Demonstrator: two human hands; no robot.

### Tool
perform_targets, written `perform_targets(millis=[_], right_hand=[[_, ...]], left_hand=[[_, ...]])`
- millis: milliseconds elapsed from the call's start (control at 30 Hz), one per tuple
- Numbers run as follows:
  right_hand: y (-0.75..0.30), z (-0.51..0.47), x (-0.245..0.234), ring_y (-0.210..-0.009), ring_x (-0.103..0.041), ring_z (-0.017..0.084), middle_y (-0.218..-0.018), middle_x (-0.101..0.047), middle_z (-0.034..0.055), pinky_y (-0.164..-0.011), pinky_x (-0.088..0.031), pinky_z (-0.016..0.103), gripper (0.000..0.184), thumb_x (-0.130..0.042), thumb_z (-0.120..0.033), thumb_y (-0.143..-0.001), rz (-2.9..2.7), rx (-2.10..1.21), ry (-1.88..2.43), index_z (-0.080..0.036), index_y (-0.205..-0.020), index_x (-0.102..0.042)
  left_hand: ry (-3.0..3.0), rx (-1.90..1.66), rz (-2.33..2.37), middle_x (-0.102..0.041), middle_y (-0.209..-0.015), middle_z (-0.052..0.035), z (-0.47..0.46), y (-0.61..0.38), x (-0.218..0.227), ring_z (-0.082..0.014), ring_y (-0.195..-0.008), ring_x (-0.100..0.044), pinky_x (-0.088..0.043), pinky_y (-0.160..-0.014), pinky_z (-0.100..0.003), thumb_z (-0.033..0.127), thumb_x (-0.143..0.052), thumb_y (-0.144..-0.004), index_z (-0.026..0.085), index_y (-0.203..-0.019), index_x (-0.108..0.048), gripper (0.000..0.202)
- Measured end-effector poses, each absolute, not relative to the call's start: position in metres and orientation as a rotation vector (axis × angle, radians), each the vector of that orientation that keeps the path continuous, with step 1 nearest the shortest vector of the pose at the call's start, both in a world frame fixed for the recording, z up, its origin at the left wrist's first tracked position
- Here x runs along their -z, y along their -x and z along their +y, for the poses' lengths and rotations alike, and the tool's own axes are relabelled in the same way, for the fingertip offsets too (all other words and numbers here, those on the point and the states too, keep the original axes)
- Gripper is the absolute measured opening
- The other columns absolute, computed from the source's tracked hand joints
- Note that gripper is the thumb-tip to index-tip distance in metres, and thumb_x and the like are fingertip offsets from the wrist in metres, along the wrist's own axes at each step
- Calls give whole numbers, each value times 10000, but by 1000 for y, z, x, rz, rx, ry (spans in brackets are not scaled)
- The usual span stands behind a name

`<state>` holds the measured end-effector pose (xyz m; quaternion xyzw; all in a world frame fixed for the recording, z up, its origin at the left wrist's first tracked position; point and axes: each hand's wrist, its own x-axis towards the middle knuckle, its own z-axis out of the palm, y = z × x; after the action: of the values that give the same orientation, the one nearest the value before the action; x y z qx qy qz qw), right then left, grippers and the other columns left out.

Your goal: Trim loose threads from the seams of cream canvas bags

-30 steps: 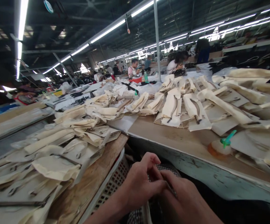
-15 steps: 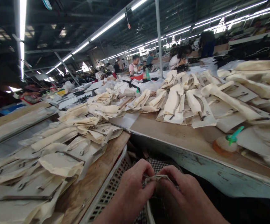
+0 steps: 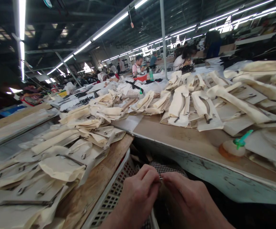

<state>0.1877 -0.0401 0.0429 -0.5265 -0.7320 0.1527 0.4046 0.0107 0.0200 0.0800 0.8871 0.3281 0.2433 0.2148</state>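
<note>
My left hand (image 3: pixel 140 189) and my right hand (image 3: pixel 188 194) meet low in the middle of the head view, fingertips nearly touching. Both are closed in a pinch on the edge of a piece of fabric (image 3: pixel 161 179). Only a short pale strip of its edge shows between the fingers; the rest hangs below in shadow, mostly hidden by my hands. Behind the fingertips lies a black-and-white checked cloth (image 3: pixel 171 168). Left of my left hand stands a white plastic basket (image 3: pixel 111 194) with a perforated wall.
Cream fabric pieces with dark zippers (image 3: pixel 64 165) cover the left wooden table (image 3: pixel 80 197). More cream pieces (image 3: pixel 179 105) pile along the right table (image 3: pixel 162 133). A bottle with a green nozzle (image 3: pixel 234 148) stands near its edge. Several people work farther back.
My fingertips have drawn closer together, and my right hand has turned over the fabric edge. Less of the fabric shows between them. The view has shifted very slightly.
</note>
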Motion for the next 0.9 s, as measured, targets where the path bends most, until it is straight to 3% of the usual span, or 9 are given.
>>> perform_targets(millis=[400, 900], right_hand=[[-189, -39, -34, -633, -612, 147, -765, -615, 3, -570, -458, 228, 229, -377, -199, -997, -1871, -444, 1428, -221, -874, -569], [-191, -37, -37, -663, -610, 166, -780, -613, 25, -593, -453, 250, 238, -355, -113, -952, -1926, -469, 1405, -199, -883, -566]], left_hand=[[-2449, -648, 892, -600, -882, -4, 21, -13, -78, -143, -793, -592, -465, -697, -226, 39, -505, -821, 206, -860, -511, 171], [-2437, -633, 930, -599, -863, 2, 23, -15, -83, -142, -764, -596, -481, -687, -224, 43, -529, -808, 207, -851, -518, 169]])
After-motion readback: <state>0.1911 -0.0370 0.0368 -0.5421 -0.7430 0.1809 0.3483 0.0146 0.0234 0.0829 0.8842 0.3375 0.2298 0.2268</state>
